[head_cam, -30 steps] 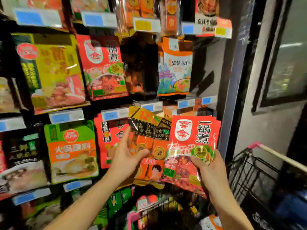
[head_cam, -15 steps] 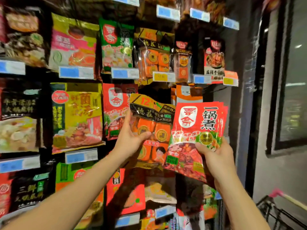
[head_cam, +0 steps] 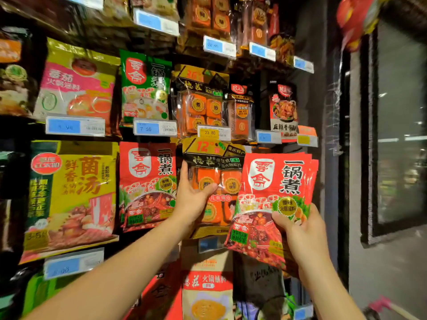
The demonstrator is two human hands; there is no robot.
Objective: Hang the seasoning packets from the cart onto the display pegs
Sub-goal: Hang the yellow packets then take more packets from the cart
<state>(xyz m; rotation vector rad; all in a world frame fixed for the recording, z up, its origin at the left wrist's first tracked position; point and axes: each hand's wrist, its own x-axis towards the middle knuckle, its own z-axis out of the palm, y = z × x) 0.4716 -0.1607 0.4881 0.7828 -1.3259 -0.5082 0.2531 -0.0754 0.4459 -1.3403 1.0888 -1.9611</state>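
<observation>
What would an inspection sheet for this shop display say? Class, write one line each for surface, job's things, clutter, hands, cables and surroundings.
Surface: display wall full of hanging stock; a matching hung red packet sits left of the left hand.
Job's things: black-and-orange packet held just under a yellow price tag; stack of red packets beside it, overlapping its right edge.
Clutter: nothing seen.
Hands: left hand grips the black-and-orange packet, thumb on its front; right hand grips the red stack's lower right part.
Cables: nothing seen.
Surroundings: dark glass panel at right; pink handle at bottom right.
</observation>
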